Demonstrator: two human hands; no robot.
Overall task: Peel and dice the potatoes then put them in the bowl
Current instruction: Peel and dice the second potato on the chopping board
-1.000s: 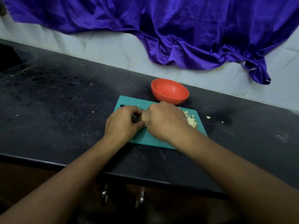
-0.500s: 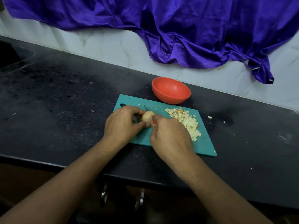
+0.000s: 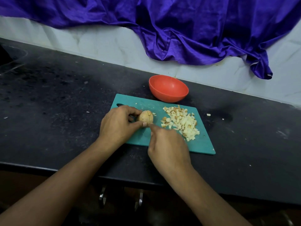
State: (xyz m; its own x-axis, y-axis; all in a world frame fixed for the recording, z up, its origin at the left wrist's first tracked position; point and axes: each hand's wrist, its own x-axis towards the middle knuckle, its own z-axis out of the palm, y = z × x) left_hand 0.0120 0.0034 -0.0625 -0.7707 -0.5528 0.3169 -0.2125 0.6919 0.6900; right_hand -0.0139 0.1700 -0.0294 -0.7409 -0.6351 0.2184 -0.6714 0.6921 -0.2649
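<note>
On the teal cutting board (image 3: 202, 144) lies a small unpeeled potato (image 3: 145, 118), and my left hand (image 3: 117, 126) pinches it between thumb and fingers. A thin cut line runs across the top of the potato. My right hand (image 3: 167, 144) sits just in front of the potato with its fingers curled round a knife. My hand hides the knife's handle, and the blade shows only as that thin line. A heap of diced potato (image 3: 180, 121) covers the right half of the board. The orange bowl (image 3: 168, 88) stands empty behind the board.
The board lies on a dark stone counter (image 3: 57, 103) whose front edge runs just below my wrists. A few potato crumbs (image 3: 208, 114) lie right of the board. A purple cloth (image 3: 187, 30) hangs over the white wall behind.
My right hand has drawn back toward me from over the potato, uncovering the potato and the diced heap. My left hand stays on the potato.
</note>
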